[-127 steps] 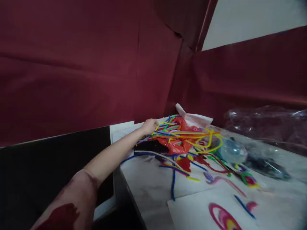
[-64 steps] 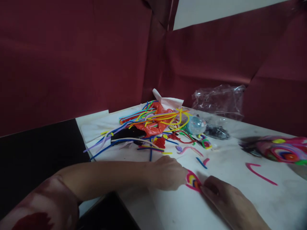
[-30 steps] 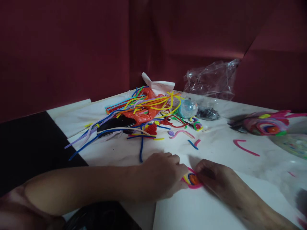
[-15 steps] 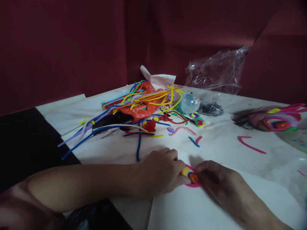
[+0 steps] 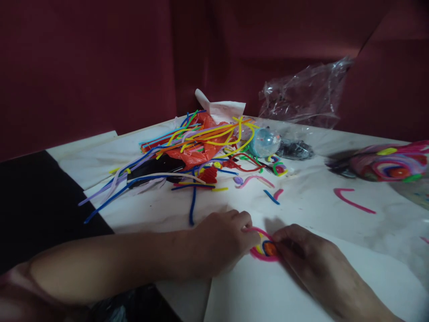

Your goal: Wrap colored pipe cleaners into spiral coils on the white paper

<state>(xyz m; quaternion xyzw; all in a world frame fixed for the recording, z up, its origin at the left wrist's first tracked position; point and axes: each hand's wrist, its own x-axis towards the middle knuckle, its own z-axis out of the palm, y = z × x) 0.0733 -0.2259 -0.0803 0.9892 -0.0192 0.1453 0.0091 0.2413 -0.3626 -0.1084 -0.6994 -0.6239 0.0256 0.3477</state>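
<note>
A small coil of pipe cleaners (image 5: 268, 248), with an orange middle, blue and yellow bands and a pink outer loop, is between my hands, low over the white paper. My left hand (image 5: 223, 243) reaches across from the left, its fingers closed at the coil's left side on the pink pipe cleaner (image 5: 258, 230), which curves over the top. On the right edge, my right hand (image 5: 310, 257) pinches the coil between thumb and fingers. Parts of the coil are hidden behind the fingertips.
Loose pipe cleaners (image 5: 201, 138) lie heaped on a red plastic bag (image 5: 196, 157) at the back. Near them are a clear ball (image 5: 266, 142) and a crinkled clear bag (image 5: 303, 96). A colourful pipe-cleaner figure (image 5: 392, 163) lies at right. Short cut pieces are scattered between.
The left fingers have shifted up and slightly left, so the pink strand now arches over the coil's top. My right hand keeps its pinch. The view has moved slightly.
</note>
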